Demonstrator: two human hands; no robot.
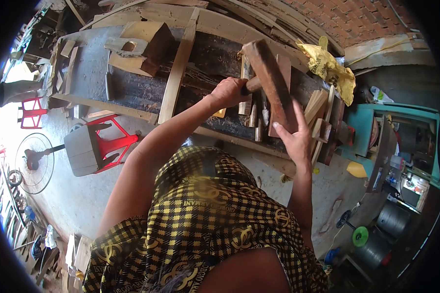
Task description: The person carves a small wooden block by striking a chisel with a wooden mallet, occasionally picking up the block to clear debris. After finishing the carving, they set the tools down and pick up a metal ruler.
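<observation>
A person's left hand [230,91] gripped a wooden mallet [271,80] by its handle, its long head angled toward the right hand [295,138], spread flat on a wood block [282,93].

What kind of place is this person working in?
Most likely a small woodworking shop. A rough workbench is strewn with offcuts and a long plank. The left hand grips a wooden mallet, while the right hand steadies a dark wood piece. Behind runs a brick wall.

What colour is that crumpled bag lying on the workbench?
The crumpled bag is yellow, seen in the head view, lying at the bench's far end.
</observation>
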